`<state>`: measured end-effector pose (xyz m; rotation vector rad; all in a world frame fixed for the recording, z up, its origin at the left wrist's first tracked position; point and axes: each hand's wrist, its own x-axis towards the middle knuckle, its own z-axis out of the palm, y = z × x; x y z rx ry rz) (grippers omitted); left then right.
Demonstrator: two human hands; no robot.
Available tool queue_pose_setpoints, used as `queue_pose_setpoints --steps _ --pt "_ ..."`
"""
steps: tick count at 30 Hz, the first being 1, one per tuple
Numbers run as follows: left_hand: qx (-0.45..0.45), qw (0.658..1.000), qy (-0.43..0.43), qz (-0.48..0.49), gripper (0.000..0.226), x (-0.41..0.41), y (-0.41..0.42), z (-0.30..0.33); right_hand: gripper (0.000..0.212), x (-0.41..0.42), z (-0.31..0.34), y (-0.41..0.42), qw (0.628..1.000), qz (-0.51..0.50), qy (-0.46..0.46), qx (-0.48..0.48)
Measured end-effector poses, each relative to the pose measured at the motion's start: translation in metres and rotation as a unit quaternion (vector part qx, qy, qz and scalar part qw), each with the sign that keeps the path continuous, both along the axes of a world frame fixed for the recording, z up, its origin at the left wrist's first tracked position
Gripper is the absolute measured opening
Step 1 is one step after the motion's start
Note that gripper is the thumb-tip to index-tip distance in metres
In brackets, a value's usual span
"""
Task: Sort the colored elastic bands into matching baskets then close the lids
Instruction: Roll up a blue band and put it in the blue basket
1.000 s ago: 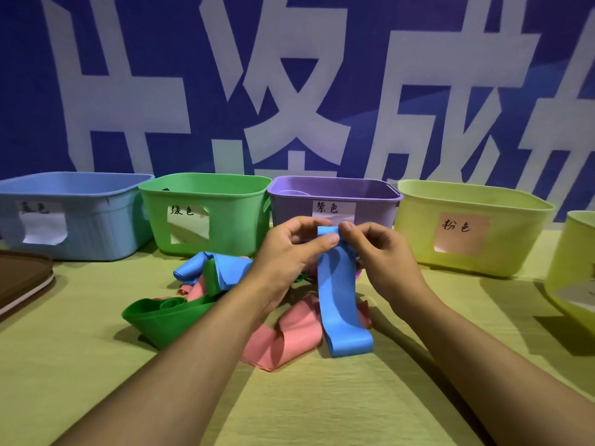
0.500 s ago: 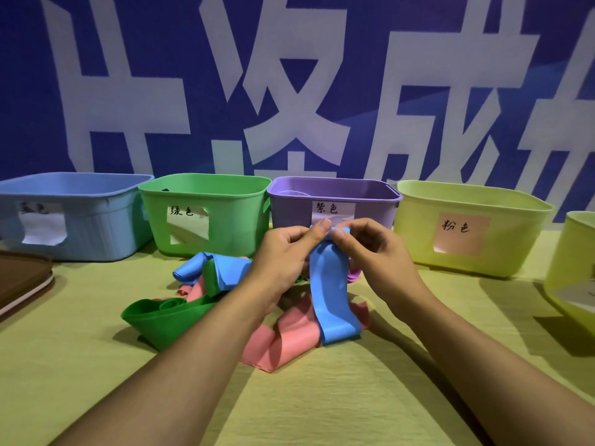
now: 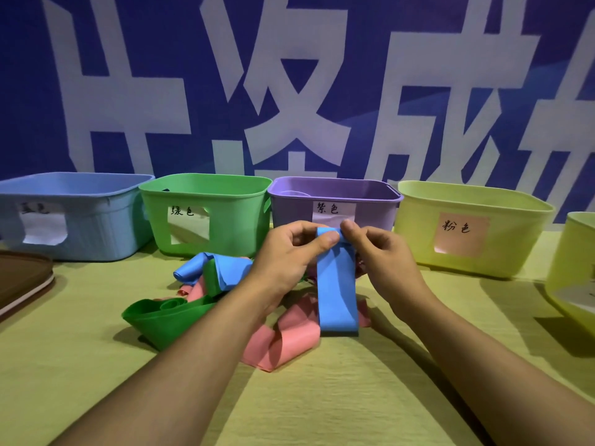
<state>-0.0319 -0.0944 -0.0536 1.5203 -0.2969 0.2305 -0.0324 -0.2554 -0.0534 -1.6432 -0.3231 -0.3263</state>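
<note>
My left hand (image 3: pixel 289 252) and my right hand (image 3: pixel 383 255) both pinch the top edge of a blue elastic band (image 3: pixel 336 284), which hangs down over the pile. Beneath it lie a pink band (image 3: pixel 283 342), a green band (image 3: pixel 161 317) and another blue band (image 3: pixel 225 272), tangled together on the table. Behind the pile stand four open baskets with paper labels: blue (image 3: pixel 96 220), green (image 3: pixel 231 214), purple (image 3: pixel 289 204) and yellow-green with a pink label (image 3: pixel 515 226).
A brown lid (image 3: pixel 22 278) lies at the left edge of the yellow-green table (image 3: pixel 322 397). Another yellow-green basket (image 3: pixel 576 272) is cut off at the right edge. A blue banner with large white characters fills the background.
The blue band's lower end has risen off the table while both hands gather its top edge; the hands stay in nearly the same place.
</note>
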Motion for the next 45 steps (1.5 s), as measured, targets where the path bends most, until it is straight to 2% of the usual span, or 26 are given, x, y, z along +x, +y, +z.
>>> queue_pose_setpoints --steps 5,11,15,19,23,26,30,34,38,45 --pt "-0.017 1.0 0.0 -0.01 0.016 0.001 0.001 -0.001 0.04 0.003 -0.001 -0.001 1.0 0.006 -0.018 -0.012" --pt "-0.037 0.999 0.0 -0.025 0.025 0.003 0.002 -0.001 0.021 0.007 -0.005 -0.004 0.999 0.035 -0.04 -0.008" --pt "-0.048 0.998 0.027 -0.023 0.016 -0.004 0.0 0.005 0.018 0.008 -0.006 -0.004 0.997 0.05 -0.061 -0.004" --pt "-0.005 0.998 0.053 -0.012 0.059 -0.004 0.001 0.004 0.017 0.006 -0.005 -0.002 0.996 0.06 -0.064 -0.003" --pt "0.038 0.998 0.042 0.009 0.069 -0.002 0.001 0.001 0.024 0.005 -0.004 -0.001 0.995 0.063 -0.075 -0.008" --pt "0.03 0.999 0.028 0.017 0.059 0.0 0.001 -0.001 0.029 0.005 -0.005 -0.002 0.995 0.063 -0.074 -0.022" --pt "0.012 1.0 0.023 0.011 0.044 -0.001 0.001 0.001 0.023 0.001 -0.003 -0.004 0.996 0.076 -0.048 0.015" --pt "0.005 1.0 0.008 0.007 0.04 0.0 0.0 0.002 0.046 0.0 -0.002 -0.002 0.999 0.047 -0.014 -0.001" --pt "-0.005 1.0 0.013 -0.014 0.025 0.001 0.0 0.0 0.08 -0.001 0.002 -0.002 0.999 0.02 0.047 0.004" --pt "0.017 0.999 0.022 -0.045 0.014 -0.004 -0.002 -0.001 0.057 -0.008 0.007 0.001 0.999 0.003 0.046 0.011"
